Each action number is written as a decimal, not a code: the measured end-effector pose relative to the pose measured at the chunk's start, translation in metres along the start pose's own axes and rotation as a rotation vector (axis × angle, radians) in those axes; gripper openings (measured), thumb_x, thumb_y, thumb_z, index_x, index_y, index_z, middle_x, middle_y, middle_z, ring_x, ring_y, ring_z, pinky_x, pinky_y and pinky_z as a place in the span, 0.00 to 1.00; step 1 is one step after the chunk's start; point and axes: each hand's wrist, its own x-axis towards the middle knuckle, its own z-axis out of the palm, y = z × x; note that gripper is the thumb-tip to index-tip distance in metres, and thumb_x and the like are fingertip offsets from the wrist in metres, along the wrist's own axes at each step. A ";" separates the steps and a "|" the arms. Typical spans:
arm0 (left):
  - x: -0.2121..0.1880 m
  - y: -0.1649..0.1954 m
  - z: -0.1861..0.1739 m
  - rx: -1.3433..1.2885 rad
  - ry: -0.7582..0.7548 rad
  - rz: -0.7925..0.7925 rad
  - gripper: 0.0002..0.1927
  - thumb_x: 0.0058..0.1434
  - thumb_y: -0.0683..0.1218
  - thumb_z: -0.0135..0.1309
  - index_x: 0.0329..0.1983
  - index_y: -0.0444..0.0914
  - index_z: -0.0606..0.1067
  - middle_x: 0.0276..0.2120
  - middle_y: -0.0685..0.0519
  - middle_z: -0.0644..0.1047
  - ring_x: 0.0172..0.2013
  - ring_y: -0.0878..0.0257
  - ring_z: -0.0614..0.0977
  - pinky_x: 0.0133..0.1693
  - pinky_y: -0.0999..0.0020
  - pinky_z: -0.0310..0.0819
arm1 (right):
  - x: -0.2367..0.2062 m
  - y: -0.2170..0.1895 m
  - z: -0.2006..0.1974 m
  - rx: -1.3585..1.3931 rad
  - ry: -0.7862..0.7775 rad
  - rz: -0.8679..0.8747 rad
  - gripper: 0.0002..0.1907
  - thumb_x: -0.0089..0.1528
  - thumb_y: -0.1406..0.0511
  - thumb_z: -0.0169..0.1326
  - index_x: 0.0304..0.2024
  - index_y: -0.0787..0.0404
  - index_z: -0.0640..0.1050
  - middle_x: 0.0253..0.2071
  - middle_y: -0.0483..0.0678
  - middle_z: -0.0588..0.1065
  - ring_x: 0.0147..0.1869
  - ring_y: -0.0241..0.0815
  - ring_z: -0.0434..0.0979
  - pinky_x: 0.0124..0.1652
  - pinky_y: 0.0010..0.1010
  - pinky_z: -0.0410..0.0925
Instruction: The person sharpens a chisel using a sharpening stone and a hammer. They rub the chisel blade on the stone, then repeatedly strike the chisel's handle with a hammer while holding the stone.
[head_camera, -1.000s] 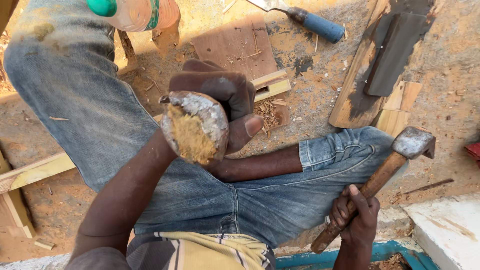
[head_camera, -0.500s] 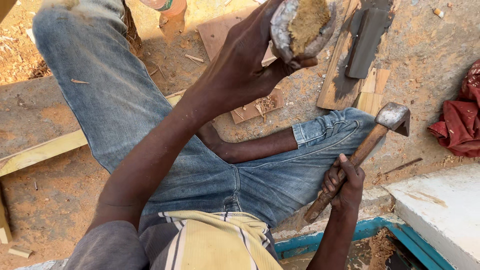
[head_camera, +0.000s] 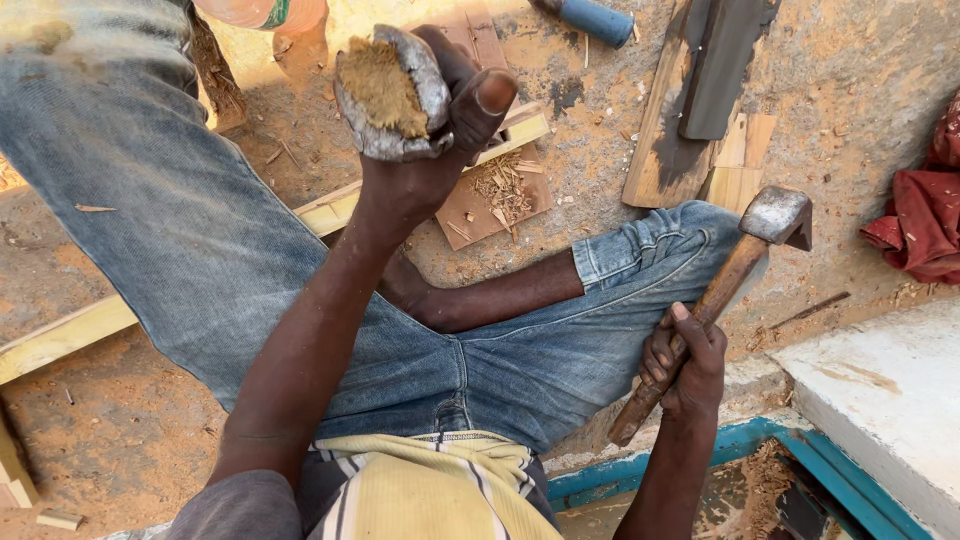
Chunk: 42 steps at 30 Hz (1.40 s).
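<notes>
Person's sitting on the sandy ground in jeans, left hand (head_camera: 440, 130) gripping a rough grey chunk (head_camera: 390, 90) with a tan, fibrous inside. Right hand (head_camera: 685, 360) is wrapped around a wooden-handled hammer (head_camera: 735, 280) resting across the thigh, wood shavings (head_camera: 500, 190) lying on a board (head_camera: 480, 215) between the legs.

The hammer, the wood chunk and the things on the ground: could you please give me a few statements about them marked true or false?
1. The right hand grips a wooden-handled hammer. True.
2. The left hand holds a rough wood chunk. True.
3. The hammer's head rests on the chunk. False: they are well apart.
4. A red cloth lies at the right edge. True.
5. The blue-handled tool is in the right hand. False: it lies on the ground at the top.
</notes>
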 end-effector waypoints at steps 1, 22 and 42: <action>-0.003 0.001 -0.002 0.149 -0.035 0.157 0.12 0.77 0.45 0.62 0.56 0.38 0.72 0.44 0.52 0.76 0.47 0.65 0.81 0.47 0.67 0.80 | 0.000 0.000 -0.001 0.009 -0.007 0.007 0.15 0.65 0.58 0.56 0.32 0.63 0.72 0.14 0.44 0.60 0.11 0.35 0.59 0.12 0.29 0.56; 0.000 0.028 0.022 0.241 -0.030 0.102 0.14 0.80 0.49 0.59 0.39 0.38 0.72 0.29 0.56 0.68 0.30 0.67 0.72 0.34 0.68 0.68 | 0.001 0.003 -0.006 0.056 -0.050 0.008 0.14 0.66 0.59 0.55 0.34 0.64 0.72 0.14 0.44 0.60 0.12 0.35 0.59 0.12 0.29 0.57; 0.002 0.027 0.026 0.256 -0.042 0.088 0.17 0.77 0.49 0.59 0.35 0.39 0.68 0.22 0.58 0.64 0.24 0.69 0.67 0.27 0.68 0.60 | 0.001 0.002 -0.008 0.063 -0.052 0.018 0.15 0.66 0.59 0.55 0.34 0.64 0.72 0.14 0.44 0.60 0.12 0.35 0.60 0.12 0.28 0.57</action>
